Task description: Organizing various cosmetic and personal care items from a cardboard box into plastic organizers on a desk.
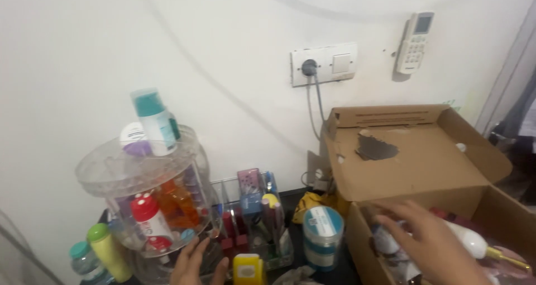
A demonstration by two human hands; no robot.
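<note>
- Left hand [192, 262]: open, fingers spread against base of clear tiered organiser [148, 201], gripping nothing.
- Right hand [432, 243]: open, blurred, reaching into cardboard box [424, 162] over white bottle [469, 241] just beyond fingertips.
- Best steadied: organiser braced low, red-capped bottle [149, 221] above left hand left undisturbed.

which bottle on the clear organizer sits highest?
The teal-capped white bottle on the top tier of the clear organizer; the red-capped bottle and orange bottle stand on the tier below.
</note>
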